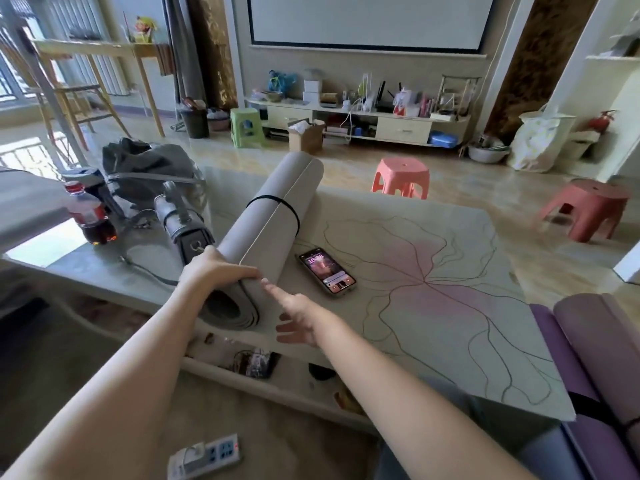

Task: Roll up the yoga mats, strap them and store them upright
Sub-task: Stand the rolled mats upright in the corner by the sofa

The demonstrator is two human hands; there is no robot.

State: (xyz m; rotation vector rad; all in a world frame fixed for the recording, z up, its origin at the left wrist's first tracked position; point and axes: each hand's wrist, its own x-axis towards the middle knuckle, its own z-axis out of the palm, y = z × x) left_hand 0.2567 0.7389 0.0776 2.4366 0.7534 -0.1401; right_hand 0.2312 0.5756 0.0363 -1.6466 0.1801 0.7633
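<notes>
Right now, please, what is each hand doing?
Left hand: grips the near end of the rolled grey mat.
Right hand: open, fingers straight, holding nothing.

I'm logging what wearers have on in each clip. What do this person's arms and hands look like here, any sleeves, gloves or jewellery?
Both forearms are bare as far as the frame shows, with no sleeve in view. The left hand and right hand wear no gloves. No watch, bracelet or ring shows on the visible sides. The fingernails look short and unpainted, though the picture is too soft to be sure.

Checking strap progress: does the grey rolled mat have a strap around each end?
No. The grey rolled mat carries only one black strap, toward its far end; the near end under the left hand is bare.
</notes>
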